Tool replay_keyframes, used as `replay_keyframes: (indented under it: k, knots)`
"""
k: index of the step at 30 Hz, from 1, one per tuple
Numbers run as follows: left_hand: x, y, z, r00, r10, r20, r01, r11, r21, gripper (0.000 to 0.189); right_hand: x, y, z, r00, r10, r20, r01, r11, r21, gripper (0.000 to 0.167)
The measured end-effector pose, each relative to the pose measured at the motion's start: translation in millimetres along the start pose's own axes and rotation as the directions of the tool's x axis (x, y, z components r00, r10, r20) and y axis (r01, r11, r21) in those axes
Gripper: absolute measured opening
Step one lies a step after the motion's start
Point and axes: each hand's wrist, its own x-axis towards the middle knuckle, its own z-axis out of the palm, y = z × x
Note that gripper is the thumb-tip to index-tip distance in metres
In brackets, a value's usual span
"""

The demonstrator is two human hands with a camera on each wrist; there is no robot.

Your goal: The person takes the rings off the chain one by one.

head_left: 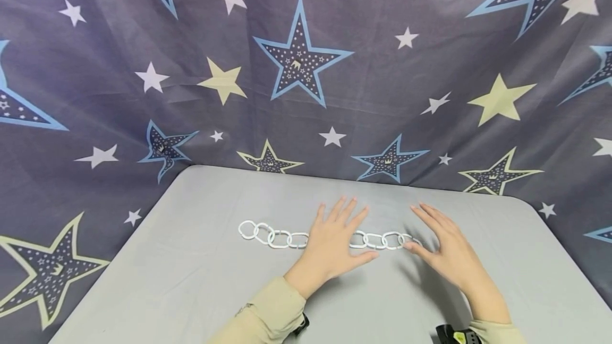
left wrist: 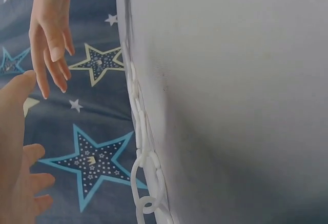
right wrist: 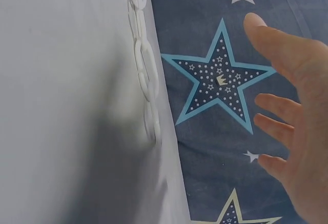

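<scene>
A white plastic chain point(head_left: 279, 239) of oval links lies stretched from left to right across the grey table. My left hand point(head_left: 331, 243) hovers over the chain's middle with its fingers spread, hiding several links in the head view. Off the chain's right end is my right hand point(head_left: 447, 248), fingers extended and thumb apart, its thumb tip overlapping the last link in that view. Seen from the right wrist, the hand point(right wrist: 302, 116) is raised above the chain point(right wrist: 146, 70), with a gap between them. Neither hand holds anything.
The table point(head_left: 191, 280) has a pale grey cover and rounded far corners. Behind it hangs a dark curtain point(head_left: 296, 121) printed with stars. A dark band point(head_left: 459, 335) sits on the right wrist, and beige sleeves point(head_left: 268, 309) cover the forearms.
</scene>
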Motion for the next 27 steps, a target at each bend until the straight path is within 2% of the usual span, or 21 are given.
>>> replay_keyframes:
  k: [5,16,22,27]
  knots:
    - [8.1,2.8,1.7,0.999,0.030,0.015,-0.030,0.999,-0.031,0.087,-1.8,4.7,-2.3,1.000,0.016,-0.011,-0.016,1.000,-0.002,0.075]
    - [25.0,8.0,3.2,0.987,0.135,0.082,-0.136,0.991,0.009,0.083,-5.7,10.7,-2.1,0.999,0.035,-0.030,-0.035,0.999,0.005,0.072]
    - [37.4,17.7,7.2,0.975,0.157,0.159,-0.155,0.988,-0.022,0.082,-7.9,17.4,-2.0,0.998,0.046,-0.033,-0.046,0.999,0.005,0.069]
    - [45.0,24.5,12.2,0.968,0.173,0.180,-0.167,0.985,-0.048,0.076,-10.1,23.8,-0.3,0.998,0.040,-0.041,-0.039,0.999,0.008,0.064]
